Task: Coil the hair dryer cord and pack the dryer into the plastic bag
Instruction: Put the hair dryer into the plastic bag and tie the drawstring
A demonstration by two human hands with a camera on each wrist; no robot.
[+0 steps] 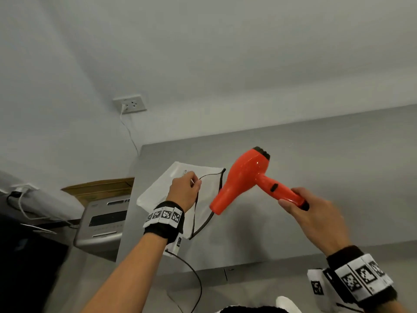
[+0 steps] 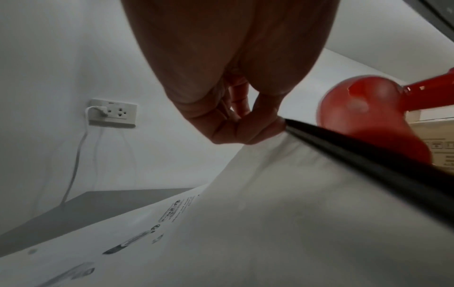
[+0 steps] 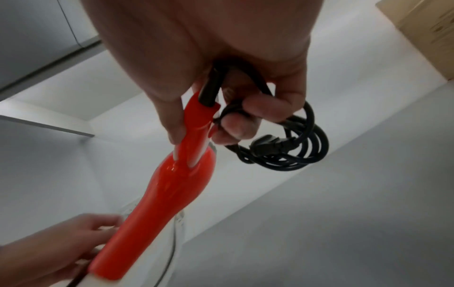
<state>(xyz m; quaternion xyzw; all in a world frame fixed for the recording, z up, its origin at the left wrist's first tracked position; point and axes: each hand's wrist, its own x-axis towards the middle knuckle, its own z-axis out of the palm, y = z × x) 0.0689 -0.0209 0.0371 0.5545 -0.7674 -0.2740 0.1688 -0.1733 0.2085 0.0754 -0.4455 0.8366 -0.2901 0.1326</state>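
Observation:
My left hand (image 1: 195, 181) pinches the black-edged rim (image 2: 343, 153) of the white plastic bag (image 1: 155, 195) and lifts it off the grey table, so the mouth stands apart. My right hand (image 1: 291, 201) grips the handle of the orange hair dryer (image 1: 241, 181) in the air. Its nozzle points down-left at the bag's mouth, close to the rim. In the right wrist view the black cord (image 3: 297, 149) hangs coiled in loops from the same fingers, with the plug (image 3: 265, 144) lying across the coil. The head view hides the coil behind my right hand.
The grey table (image 1: 327, 172) meets a white wall carrying a socket (image 1: 130, 104) with a white cable plugged in. A cardboard box (image 1: 101, 188) and a silver appliance (image 1: 103, 220) stand left of the table. A thin dark cable (image 1: 195, 279) hangs below my left forearm.

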